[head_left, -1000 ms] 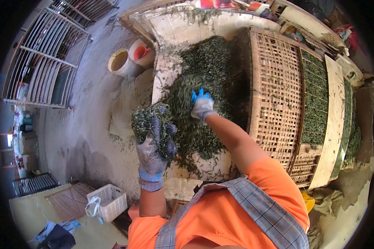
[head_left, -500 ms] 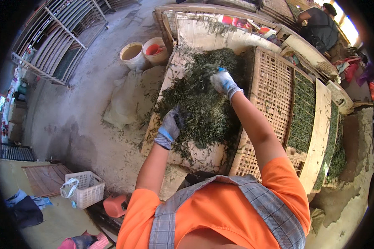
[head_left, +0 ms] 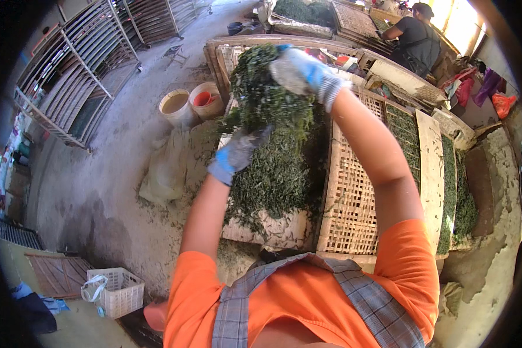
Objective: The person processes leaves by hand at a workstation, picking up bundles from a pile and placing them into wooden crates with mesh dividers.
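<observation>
A thick clump of dark green leaves point(head_left: 255, 81) is lifted above the heap, trailing strands downward. My right hand point(head_left: 301, 72), in a grey-white and blue knit glove, grips it from the upper right side, with its fingers partly buried. Lower and to the left, my left hand point(head_left: 235, 155), gloved alike, meets the hanging leaves; its darkened fingers are blurred among them. Under both hands, the loose leaf heap point(head_left: 272, 185) covers much of a pale, stained work surface point(head_left: 272, 231).
A woven lattice tray point(head_left: 354, 197) lies right of the heap, beside leaf-covered strips and a pale board point(head_left: 428, 168). Two buckets point(head_left: 176, 107) stand at the far left, near tall tray racks point(head_left: 69, 75). A crate point(head_left: 122, 293) sits lower left. Another person point(head_left: 417, 43) works at the back right.
My right hand has risen and moved slightly left, lifting a clump of leaves off the heap. My left hand has shifted a little farther away. The view has tilted up, showing more of the back.
</observation>
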Available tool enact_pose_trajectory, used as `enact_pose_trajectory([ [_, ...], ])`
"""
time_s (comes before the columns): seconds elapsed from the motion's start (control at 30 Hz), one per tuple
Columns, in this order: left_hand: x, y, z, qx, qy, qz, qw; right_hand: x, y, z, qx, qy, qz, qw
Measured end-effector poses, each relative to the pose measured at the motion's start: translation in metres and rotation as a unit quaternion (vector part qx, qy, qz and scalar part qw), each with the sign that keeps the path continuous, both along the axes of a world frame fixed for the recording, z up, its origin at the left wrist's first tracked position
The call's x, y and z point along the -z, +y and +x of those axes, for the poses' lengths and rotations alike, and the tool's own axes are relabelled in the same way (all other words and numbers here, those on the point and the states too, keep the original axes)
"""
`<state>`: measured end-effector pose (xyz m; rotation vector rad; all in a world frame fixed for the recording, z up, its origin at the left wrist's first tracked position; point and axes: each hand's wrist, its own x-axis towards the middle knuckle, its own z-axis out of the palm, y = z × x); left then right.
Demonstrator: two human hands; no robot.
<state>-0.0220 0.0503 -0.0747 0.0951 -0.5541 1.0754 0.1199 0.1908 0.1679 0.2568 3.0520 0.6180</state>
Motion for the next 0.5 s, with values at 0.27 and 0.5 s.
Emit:
enact_pose_trajectory([
  [0.27, 0.072, 0.052, 0.08, -0.287, 0.539, -0.388, 0.69, 0.185, 0.03, -0.02, -0.04, 0.078, -0.195, 0.977],
  [0.5, 0.016, 0.008, 0.097, -0.264, 0.487, -0.389, 0.736, 0.345, -0.036, 0.139, 0.255, -0.056, -0.433, 0.863],
])
